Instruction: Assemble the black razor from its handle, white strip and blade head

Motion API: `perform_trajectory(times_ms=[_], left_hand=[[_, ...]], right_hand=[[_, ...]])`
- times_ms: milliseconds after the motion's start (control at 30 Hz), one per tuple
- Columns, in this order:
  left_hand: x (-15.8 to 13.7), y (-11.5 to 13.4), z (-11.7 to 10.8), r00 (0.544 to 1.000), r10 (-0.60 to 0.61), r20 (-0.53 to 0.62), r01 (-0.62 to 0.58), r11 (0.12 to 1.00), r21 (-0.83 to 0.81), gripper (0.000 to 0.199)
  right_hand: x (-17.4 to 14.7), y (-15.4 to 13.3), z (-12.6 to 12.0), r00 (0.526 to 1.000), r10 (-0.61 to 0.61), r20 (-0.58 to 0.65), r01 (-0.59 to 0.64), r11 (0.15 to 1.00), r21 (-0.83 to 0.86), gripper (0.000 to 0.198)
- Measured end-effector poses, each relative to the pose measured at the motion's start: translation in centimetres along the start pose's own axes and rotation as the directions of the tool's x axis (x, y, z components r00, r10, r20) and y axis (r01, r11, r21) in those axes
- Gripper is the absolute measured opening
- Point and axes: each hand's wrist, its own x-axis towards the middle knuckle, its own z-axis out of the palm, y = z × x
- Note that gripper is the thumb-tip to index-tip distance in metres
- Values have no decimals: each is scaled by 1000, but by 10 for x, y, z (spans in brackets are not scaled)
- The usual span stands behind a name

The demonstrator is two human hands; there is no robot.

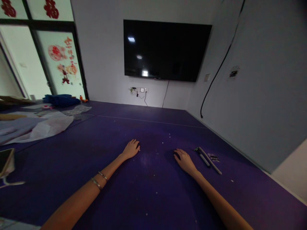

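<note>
My left hand (131, 149) lies palm down on the purple tabletop (144, 179), fingers stretched forward and apart from the thumb. Two bracelets (99, 180) circle that forearm. To the right, my right hand (184, 160) also rests palm down, its fingers loosely bent and a dark gap showing by the thumb. Neither hand visibly holds anything. Close to the right hand lies a slim grey and black tool (207, 159) with two long bars; its exact kind is unclear. A small dark patterned piece (213, 157) is beside it. Tiny white specks are scattered across the surface.
Translucent plastic sheeting (51, 126) and a folded blue cloth (61, 100) lie at the left. A phone-like object (6, 161) with a strap sits at the left edge. A television (168, 50) hangs on the far wall; a black cable (219, 67) dangles along the right wall.
</note>
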Motion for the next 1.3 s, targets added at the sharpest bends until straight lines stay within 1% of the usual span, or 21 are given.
perform_trajectory(times_ms=[300, 533, 867, 1000, 1300], left_hand=[[0, -1, -2, 1000, 5, 10, -5, 1000, 17, 48], [1, -5, 0, 1000, 7, 18, -8, 1000, 4, 49], [2, -6, 0, 999, 23, 33, -24, 999, 37, 51], [2, -6, -1, 999, 24, 32, -26, 999, 44, 51], [2, -4, -2, 999, 41, 19, -42, 998, 52, 51]], right_hand=[[-3, -1, -2, 1000, 5, 26, -5, 1000, -7, 39], [-3, -3, -5, 1000, 7, 19, -7, 1000, -4, 39], [-4, -4, -6, 1000, 2, 23, -1, 1000, -20, 40], [-4, -4, -6, 1000, -10, 21, 10, 1000, -8, 40], [-3, -4, -6, 1000, 2, 28, -3, 1000, 31, 38]])
